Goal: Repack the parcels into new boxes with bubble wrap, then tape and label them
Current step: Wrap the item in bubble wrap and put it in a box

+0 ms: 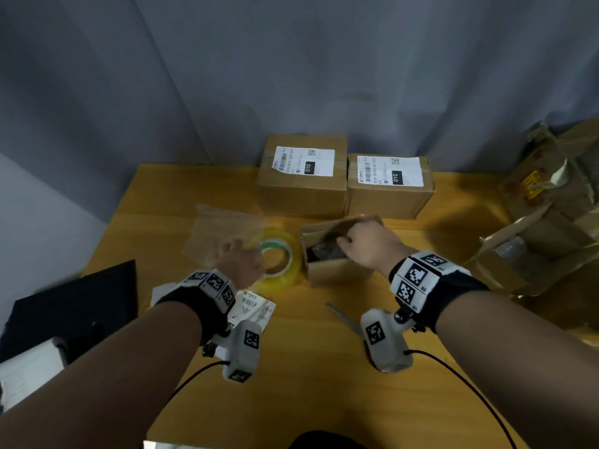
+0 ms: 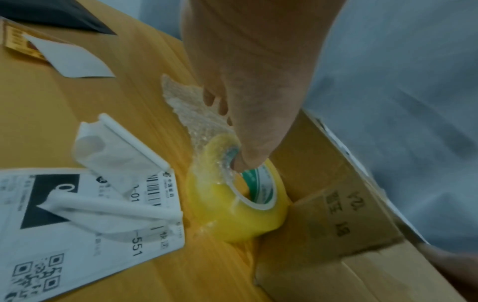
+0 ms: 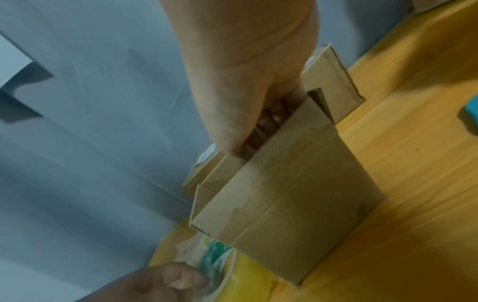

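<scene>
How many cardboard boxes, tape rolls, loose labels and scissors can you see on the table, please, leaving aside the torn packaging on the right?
Sealed labelled boxes: 2
Open box: 1
Tape roll: 1
Loose label sheets: 1 at least
Scissors: 1
Total: 6

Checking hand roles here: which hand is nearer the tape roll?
Left. The left hand is at the tape roll, over bubble wrap; the right hand reaches into the open box beside it.

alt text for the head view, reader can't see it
Right hand reaches into a small open cardboard box on a wooden table, while the left hand holds bubble wrap over a yellow tape roll. Two labelled, sealed boxes stand behind.
</scene>
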`<state>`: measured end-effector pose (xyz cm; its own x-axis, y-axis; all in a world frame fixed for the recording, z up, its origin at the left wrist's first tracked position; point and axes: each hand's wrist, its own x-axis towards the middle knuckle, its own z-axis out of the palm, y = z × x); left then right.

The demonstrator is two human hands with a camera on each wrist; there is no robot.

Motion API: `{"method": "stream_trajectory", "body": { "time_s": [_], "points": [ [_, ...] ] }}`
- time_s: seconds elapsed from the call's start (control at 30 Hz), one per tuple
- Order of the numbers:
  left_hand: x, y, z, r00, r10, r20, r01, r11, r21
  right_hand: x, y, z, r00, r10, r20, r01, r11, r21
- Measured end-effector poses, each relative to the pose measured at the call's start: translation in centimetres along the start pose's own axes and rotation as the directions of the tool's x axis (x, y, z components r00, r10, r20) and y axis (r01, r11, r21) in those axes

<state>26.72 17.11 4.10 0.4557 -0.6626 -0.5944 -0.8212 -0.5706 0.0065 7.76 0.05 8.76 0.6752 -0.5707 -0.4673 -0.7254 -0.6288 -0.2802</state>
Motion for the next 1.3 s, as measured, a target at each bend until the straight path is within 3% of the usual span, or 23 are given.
{"method": "stream_trajectory", "body": {
  "time_s": [0.07,0.13,0.2,0.3,0.47,0.53,0.63,0.7,0.77,0.8,0.87,0.9,0.97,1.03,1.07,1.13,1.17,1.23,1.3],
  "points": [
    [0.3,-0.1,0.6,0.995,0.045,0.085,-0.037,0.996,-0.086,-0.6,0.1,-0.1,0.985,-0.06,-0.159,0.058,0.998,-0.016],
    [0.5,0.2,0.9,0.99,0.104,0.094,-0.08,0.97,-0.23,-0.8,0.4,0.1,0.973,-0.108,-0.202,0.118,0.992,0.038],
    [0.4,0.4,0.9,0.999,0.04,0.01,-0.035,0.955,-0.294,-0.8,0.6,0.3,0.968,-0.128,-0.215,0.151,0.984,0.097],
    [0.5,0.0,0.5,0.977,-0.061,-0.205,0.02,0.98,-0.197,-1.1,0.8,0.3,0.958,-0.128,-0.257,0.176,0.969,0.176],
    [0.6,-2.0,-0.9,0.95,-0.136,-0.282,0.08,0.976,-0.203,-1.5,0.5,-0.4,0.946,-0.114,-0.302,0.191,0.953,0.236],
    [-0.3,-1.9,-2.3,0.903,-0.159,-0.399,0.024,0.947,-0.321,-1.7,-0.1,-1.0,0.951,-0.107,-0.29,0.18,0.955,0.237],
    [-2.5,0.5,-6.5,0.771,-0.157,-0.617,-0.202,0.859,-0.471,-1.8,-1.1,-2.2,0.945,-0.112,-0.309,0.191,0.952,0.24],
    [-4.1,2.5,-9.4,0.75,-0.147,-0.644,-0.333,0.758,-0.561,-1.8,-1.8,-3.0,0.934,-0.109,-0.341,0.208,0.941,0.269],
    [-5.6,4.9,-11.6,0.803,-0.072,-0.592,-0.429,0.62,-0.657,-1.8,-2.3,-3.6,0.916,-0.111,-0.387,0.245,0.916,0.318],
    [-6.0,5.9,-12.3,0.85,-0.03,-0.525,-0.446,0.488,-0.75,-1.9,-2.3,-3.8,0.9,-0.133,-0.415,0.284,0.901,0.327],
    [-7.0,7.7,-13.3,0.945,0.062,-0.32,-0.325,0.098,-0.941,-2.3,-2.1,-4.2,0.858,-0.218,-0.466,0.384,0.874,0.297],
    [-7.2,8.3,-13.5,0.964,0.126,-0.236,-0.237,-0.008,-0.971,-2.6,-1.9,-4.5,0.836,-0.269,-0.479,0.42,0.875,0.241],
    [-7.5,9.0,-13.7,0.967,0.198,-0.157,-0.147,-0.066,-0.987,-3.2,-1.1,-4.9,0.801,-0.358,-0.48,0.438,0.897,0.064],
    [-7.8,9.2,-13.7,0.963,0.2,-0.184,-0.169,-0.087,-0.982,-3.6,-0.3,-5.1,0.758,-0.426,-0.494,0.462,0.885,-0.054],
    [-7.8,9.3,-13.5,0.948,0.173,-0.266,-0.271,0.007,-0.962,-3.6,0.0,-5.2,0.723,-0.454,-0.52,0.494,0.867,-0.069],
    [-7.5,9.4,-13.3,0.918,0.142,-0.369,-0.396,0.333,-0.856,-3.6,0.4,-5.3,0.651,-0.464,-0.6,0.518,0.85,-0.095],
    [-6.9,9.3,-13.1,0.909,0.1,-0.405,-0.41,0.398,-0.821,-3.5,0.6,-5.5,0.65,-0.448,-0.614,0.499,0.861,-0.1],
    [-6.2,8.8,-12.8,0.892,0.099,-0.441,-0.441,0.403,-0.802,-3.4,0.9,-5.8,0.738,-0.388,-0.552,0.408,0.908,-0.093],
    [-6.1,8.8,-12.6,0.863,0.208,-0.46,-0.5,0.476,-0.723,-3.5,0.9,-6.2,0.798,-0.32,-0.511,0.304,0.945,-0.117]
  ]
}}
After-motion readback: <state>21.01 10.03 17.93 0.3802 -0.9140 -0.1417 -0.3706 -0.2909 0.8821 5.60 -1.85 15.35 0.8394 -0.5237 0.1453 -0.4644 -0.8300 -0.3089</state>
